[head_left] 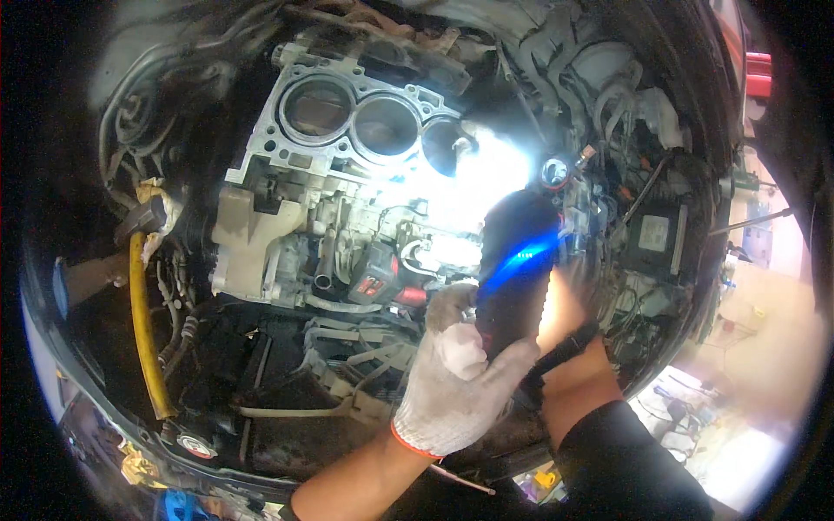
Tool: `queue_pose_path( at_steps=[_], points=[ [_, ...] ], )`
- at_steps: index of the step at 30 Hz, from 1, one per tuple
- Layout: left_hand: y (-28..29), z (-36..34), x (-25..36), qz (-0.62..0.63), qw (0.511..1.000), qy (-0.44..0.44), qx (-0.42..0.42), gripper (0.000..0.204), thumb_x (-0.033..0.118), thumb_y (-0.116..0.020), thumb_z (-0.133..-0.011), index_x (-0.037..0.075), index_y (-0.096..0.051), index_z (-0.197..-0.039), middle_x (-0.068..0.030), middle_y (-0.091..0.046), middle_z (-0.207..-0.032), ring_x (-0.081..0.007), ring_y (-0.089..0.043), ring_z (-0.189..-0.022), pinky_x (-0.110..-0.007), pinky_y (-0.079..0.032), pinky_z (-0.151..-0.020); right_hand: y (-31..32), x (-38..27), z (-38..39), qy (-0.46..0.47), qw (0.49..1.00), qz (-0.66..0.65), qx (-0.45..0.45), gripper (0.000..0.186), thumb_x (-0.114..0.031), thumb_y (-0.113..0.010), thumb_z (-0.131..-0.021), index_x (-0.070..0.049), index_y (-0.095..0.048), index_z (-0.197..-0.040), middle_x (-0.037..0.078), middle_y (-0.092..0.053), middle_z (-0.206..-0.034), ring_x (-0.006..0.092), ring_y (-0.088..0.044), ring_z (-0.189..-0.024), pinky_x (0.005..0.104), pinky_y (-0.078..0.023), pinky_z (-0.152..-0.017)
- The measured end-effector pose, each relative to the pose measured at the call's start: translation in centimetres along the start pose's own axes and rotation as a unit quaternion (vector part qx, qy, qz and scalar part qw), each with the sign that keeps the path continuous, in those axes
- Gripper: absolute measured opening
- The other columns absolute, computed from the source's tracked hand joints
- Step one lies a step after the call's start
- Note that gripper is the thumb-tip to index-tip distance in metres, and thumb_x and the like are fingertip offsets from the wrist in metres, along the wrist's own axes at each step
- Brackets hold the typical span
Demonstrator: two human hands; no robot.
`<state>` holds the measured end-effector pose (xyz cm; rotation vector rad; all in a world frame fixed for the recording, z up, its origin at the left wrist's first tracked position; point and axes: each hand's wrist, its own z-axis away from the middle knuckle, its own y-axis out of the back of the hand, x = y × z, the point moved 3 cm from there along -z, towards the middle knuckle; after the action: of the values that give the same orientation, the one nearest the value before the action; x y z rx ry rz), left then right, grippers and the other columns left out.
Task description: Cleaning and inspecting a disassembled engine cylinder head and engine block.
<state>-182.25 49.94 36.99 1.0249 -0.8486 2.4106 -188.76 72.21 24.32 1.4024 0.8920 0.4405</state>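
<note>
My left hand (452, 373), in a whitish knitted glove with an orange cuff edge, grips the lower end of a black work light (514, 273). A blue glow crosses its dark body, and white glare beyond its upper end washes out part of the engine. My right forearm comes in from the lower right with a black watch strap (569, 349) at the wrist. Of my right hand (565, 306), only a bright part shows beside the light; the fingers are hidden. Beyond the light lies an engine block (261, 152) with several open cylinder bores.
A hammer (143, 321) with a yellow handle leans at the left of the engine bay. A black-and-red battery pack (375, 276) sits against the engine's near side. Hoses and wiring crowd the right, around a dark control box (656, 239). The car's front edge curves along the bottom.
</note>
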Motion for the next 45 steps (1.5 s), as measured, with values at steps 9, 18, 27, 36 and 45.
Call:
queue_pose_path(
  at_steps=[9,18,27,36,45],
  points=[
    [0.5,-0.4,-1.0,-0.044,0.998,-0.025,-0.037,0.01,0.009,-0.069,-0.091,0.001,-0.071,-0.095,-0.004,-0.069,-0.075,-0.0114,-0.062,-0.064,-0.031,-0.05,-0.061,-1.7,-0.9,-0.6,0.06,0.998,0.013,-0.031,0.026,-0.027,-0.067,-0.094,-0.015,-0.075,-0.116,0.019,-0.07,-0.112,0.0369,-0.069,-0.107,0.047,-0.056,-0.094],
    [0.6,-0.3,0.1,-0.069,0.996,-0.024,-0.049,0.013,0.013,-0.07,-0.091,0.001,-0.073,-0.096,-0.0053,-0.07,-0.075,-0.0135,-0.063,-0.064,-0.032,-0.051,-0.062,-1.4,-1.5,-0.3,0.057,0.998,0.01,-0.033,0.026,-0.027,-0.067,-0.093,-0.015,-0.075,-0.114,0.017,-0.071,-0.113,0.0355,-0.07,-0.106,0.0464,-0.056,-0.094],
    [0.8,-0.3,0.4,-0.111,0.992,-0.049,-0.042,0.013,0.01,-0.07,-0.09,0.0,-0.072,-0.097,-0.0062,-0.07,-0.076,-0.0142,-0.063,-0.063,-0.032,-0.052,-0.062,-1.1,-1.6,-0.3,0.065,0.996,0.018,-0.056,0.025,-0.028,-0.068,-0.092,-0.014,-0.076,-0.112,0.016,-0.072,-0.114,0.0344,-0.071,-0.105,0.0459,-0.056,-0.094],
    [0.4,-0.3,0.4,0.039,0.999,-0.021,-0.008,0.009,0.006,-0.07,-0.093,0.0,-0.069,-0.1,-0.0041,-0.07,-0.077,-0.0117,-0.062,-0.064,-0.03,-0.051,-0.061,-1.1,0.1,-0.1,0.04,0.999,-0.008,0.007,0.026,-0.027,-0.066,-0.09,-0.014,-0.075,-0.111,0.015,-0.073,-0.115,0.0347,-0.071,-0.105,0.0459,-0.056,-0.094],
    [0.9,-0.6,-0.1,-0.041,0.998,0.006,-0.037,0.035,0.018,-0.076,-0.091,-0.007,-0.061,-0.11,-0.0117,-0.072,-0.085,-0.022,-0.07,-0.078,-0.036,-0.053,-0.076,-2.1,0.9,-0.9,0.078,0.995,0.007,0.06,0.028,-0.03,-0.068,-0.094,-0.01,-0.072,-0.114,0.011,-0.074,-0.103,0.0287,-0.072,-0.097,0.0405,-0.057,-0.088]
  ],
)
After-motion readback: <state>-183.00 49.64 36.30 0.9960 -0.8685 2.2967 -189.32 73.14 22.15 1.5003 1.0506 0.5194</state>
